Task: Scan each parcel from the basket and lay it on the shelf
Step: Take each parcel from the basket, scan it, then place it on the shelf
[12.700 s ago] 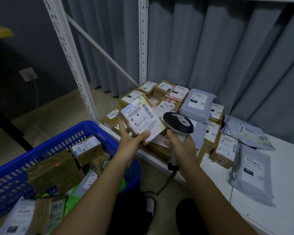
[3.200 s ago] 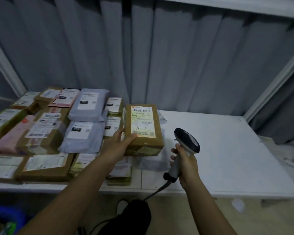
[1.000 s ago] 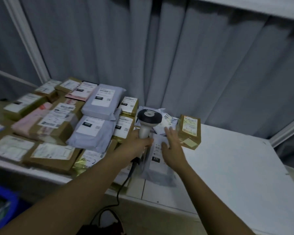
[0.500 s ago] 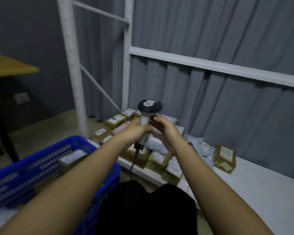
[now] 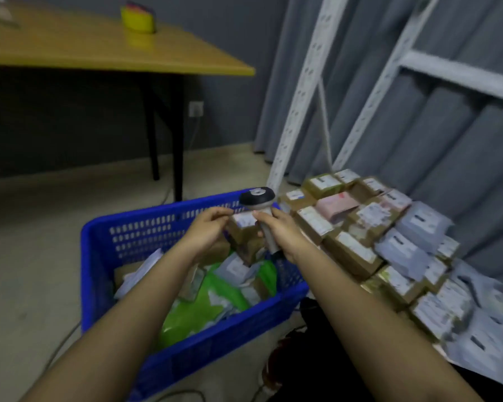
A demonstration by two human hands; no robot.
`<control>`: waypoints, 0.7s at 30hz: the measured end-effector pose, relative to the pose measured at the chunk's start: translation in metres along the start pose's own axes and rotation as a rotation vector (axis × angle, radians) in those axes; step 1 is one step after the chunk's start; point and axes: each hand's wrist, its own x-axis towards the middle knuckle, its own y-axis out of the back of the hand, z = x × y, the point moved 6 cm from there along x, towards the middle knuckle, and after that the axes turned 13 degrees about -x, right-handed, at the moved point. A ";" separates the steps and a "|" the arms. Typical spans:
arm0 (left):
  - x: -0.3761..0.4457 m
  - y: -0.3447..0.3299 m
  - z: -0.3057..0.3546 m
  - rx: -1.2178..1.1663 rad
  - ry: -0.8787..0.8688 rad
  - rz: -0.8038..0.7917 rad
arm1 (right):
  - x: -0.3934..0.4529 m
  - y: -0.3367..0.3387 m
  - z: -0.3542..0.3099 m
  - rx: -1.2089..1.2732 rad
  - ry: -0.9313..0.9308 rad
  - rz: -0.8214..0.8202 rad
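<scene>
My right hand gripped the barcode scanner; my left hand pinched a small cardboard parcel above the blue basket.

The room is dim and the colours look bluish. The table top catches soft light from above and throws a dark shadow under it. The parcels on the shelf are smeared by motion blur. Straight posts lean at the edges.

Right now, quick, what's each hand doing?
Left hand: fingers curled on the small brown parcel above the blue basket.
Right hand: gripping the scanner by its handle.
</scene>
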 end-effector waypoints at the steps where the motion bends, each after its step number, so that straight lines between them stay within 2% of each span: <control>1: 0.006 0.019 -0.021 0.017 0.038 0.062 | 0.010 -0.011 0.010 -0.050 -0.024 -0.004; 4: 0.019 0.071 -0.091 0.117 0.200 0.208 | 0.033 -0.041 0.045 -0.204 -0.084 -0.053; 8: 0.029 0.116 -0.162 0.239 0.390 0.329 | 0.048 -0.079 0.078 -0.348 -0.110 -0.220; 12: 0.053 0.115 -0.221 0.313 0.420 0.256 | 0.063 -0.100 0.100 -0.343 -0.117 -0.251; 17: 0.094 0.090 -0.265 0.387 0.438 0.187 | 0.086 -0.089 0.125 -0.282 -0.165 -0.213; 21: 0.114 0.079 -0.282 0.625 0.426 0.119 | 0.108 -0.075 0.142 -0.173 -0.235 -0.163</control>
